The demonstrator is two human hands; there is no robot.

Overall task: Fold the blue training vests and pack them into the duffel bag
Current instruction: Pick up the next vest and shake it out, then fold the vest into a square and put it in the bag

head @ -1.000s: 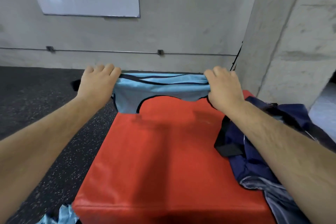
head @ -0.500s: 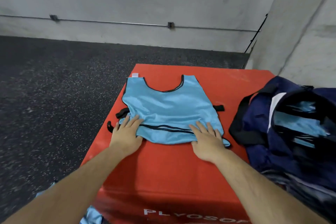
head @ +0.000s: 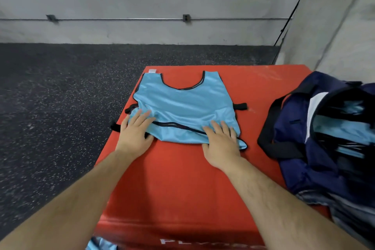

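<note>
Flattening blue vest (head: 182, 107) on top of red plyo box (head: 172, 184), neck hole pointing away, black side straps (head: 240, 106) sticking out either side. Pressing left hand (head: 135, 134) onto near-left corner of hem, fingers straight and slightly spread, heel of palm on box. Same with right hand (head: 222, 146) on near-right corner: fingers flat, nothing pinched.

Changed from a second ago: then held up in air by one edge, both fists gripping. Half a second ago already down on box, hands in about the same spots as now. So laid out, now being smoothed.

Noting doubled-looking near hem, with black trim line (head: 176, 126) crossing between hands; cannot tell whether a first fold or just bunching.

Duffel bag (head: 304, 168) at right side of box, mouth open, light-blue fabric (head: 345, 128) already inside, blurred. Scrap of same blue cloth (head: 101, 245) at bottom left, below box edge.

Judging: folding of this vest barely begun, packing of it not started, probably more vests to come.
</note>
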